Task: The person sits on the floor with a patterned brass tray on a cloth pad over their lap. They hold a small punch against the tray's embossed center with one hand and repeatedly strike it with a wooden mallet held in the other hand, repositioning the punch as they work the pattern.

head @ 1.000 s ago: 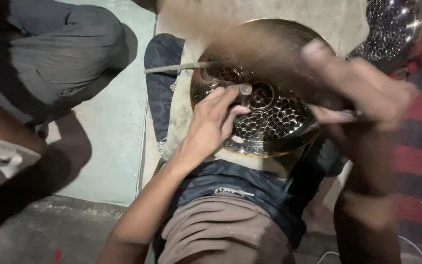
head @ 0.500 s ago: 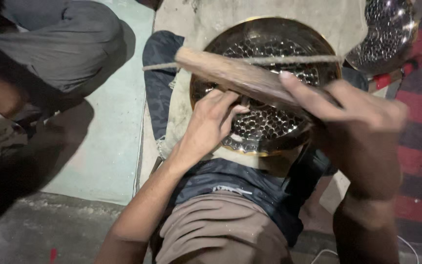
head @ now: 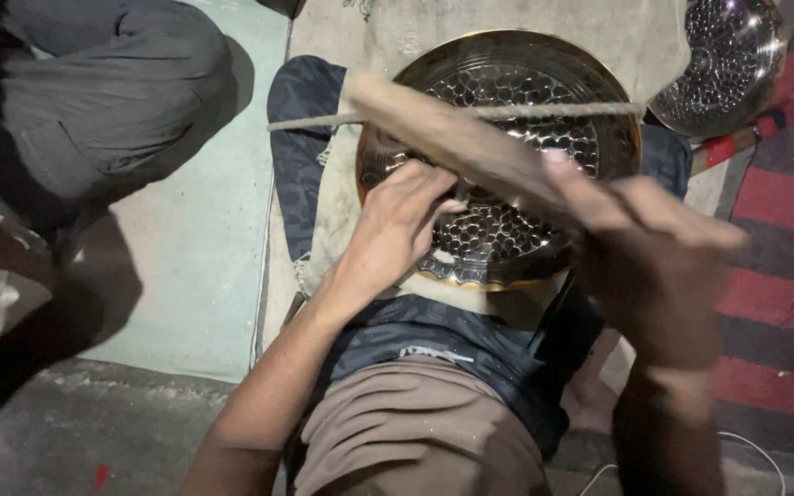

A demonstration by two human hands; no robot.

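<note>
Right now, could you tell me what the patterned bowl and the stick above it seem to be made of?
The bowl looks like polished metal, brass-coloured at the rim: it glints, with a dimpled pattern. The stick in the right hand looks like bare, matte wood, though blurred.

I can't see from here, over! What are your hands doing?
Left hand pressing on patterned metal bowl. Right hand gripping wooden stick above it. Nothing blocking.

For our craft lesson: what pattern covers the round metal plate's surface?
A hammered honeycomb of small dimples on the round metal plate, seen in the head view.

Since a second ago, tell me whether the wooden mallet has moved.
Yes. The wooden mallet in the right hand has swung up and left across the hammered brass plate, reaching its far-left rim.
</note>
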